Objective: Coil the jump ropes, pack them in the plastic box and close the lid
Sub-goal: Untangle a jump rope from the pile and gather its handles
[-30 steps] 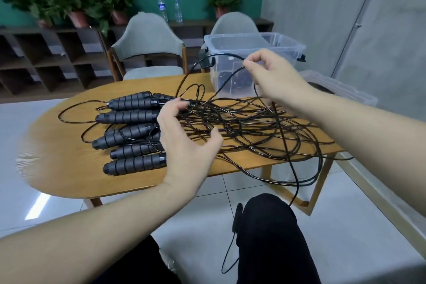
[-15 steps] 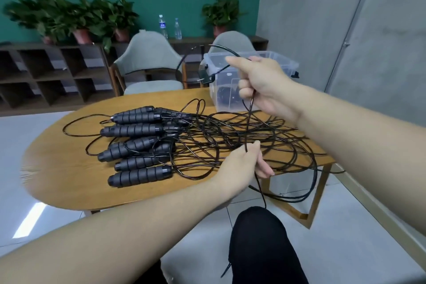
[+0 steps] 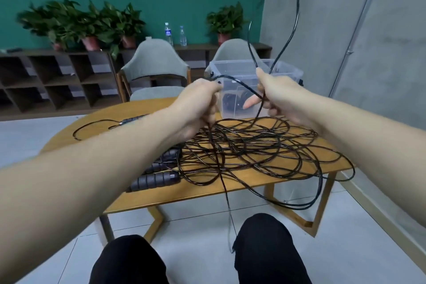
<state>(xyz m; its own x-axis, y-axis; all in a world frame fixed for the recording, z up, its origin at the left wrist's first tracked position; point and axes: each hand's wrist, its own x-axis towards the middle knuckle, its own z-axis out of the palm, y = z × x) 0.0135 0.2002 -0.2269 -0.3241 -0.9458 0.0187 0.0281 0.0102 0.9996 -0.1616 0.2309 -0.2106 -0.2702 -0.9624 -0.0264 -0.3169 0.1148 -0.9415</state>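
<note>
Two chairs [image 3: 155, 64]; two bottles [image 3: 168, 33]

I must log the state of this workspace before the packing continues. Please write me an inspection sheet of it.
Surface: oval wooden table, bare at its left end.
Job's things: tangled black jump ropes cover the table's right half, one strand hanging toward the floor; ribbed handles lie at the left; clear plastic box at the far edge, open, dark things inside; lid not seen.
Clutter: nothing seen.
Hands: left hand and right hand each grip one rope, its loop raised above the box.
Cables: nothing seen besides ropes.
Surroundings: two grey chairs, shelf, potted plants, two bottles.
</note>
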